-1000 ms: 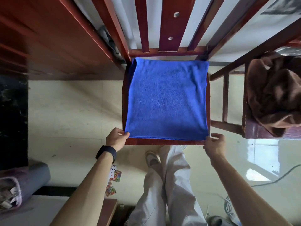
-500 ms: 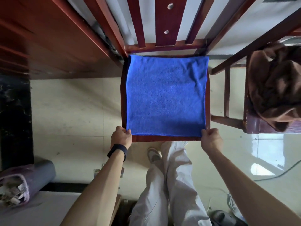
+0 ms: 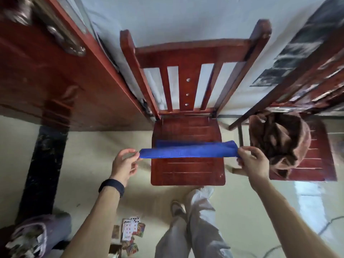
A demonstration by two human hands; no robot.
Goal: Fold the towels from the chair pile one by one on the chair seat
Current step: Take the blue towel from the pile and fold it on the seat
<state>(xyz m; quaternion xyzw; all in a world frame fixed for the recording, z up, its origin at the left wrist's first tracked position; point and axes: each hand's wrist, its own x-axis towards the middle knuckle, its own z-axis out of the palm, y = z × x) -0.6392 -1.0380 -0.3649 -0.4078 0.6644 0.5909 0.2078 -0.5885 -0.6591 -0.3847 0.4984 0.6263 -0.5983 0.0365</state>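
Note:
A blue towel hangs stretched in the air above the red wooden chair seat, seen edge-on as a narrow band. My left hand pinches its left end and my right hand pinches its right end. The seat under it is bare. A pile of brown towels lies heaped on a second red chair to the right.
A red wooden table or cabinet stands at the left, close to the chair. Playing cards lie on the floor near my legs. A purple bag sits at bottom left. A cable runs over the floor at bottom right.
The blue towel lay flat over the seat; both hands have lifted it off by its near corners, and it now hangs above the seat. The view has tilted up.

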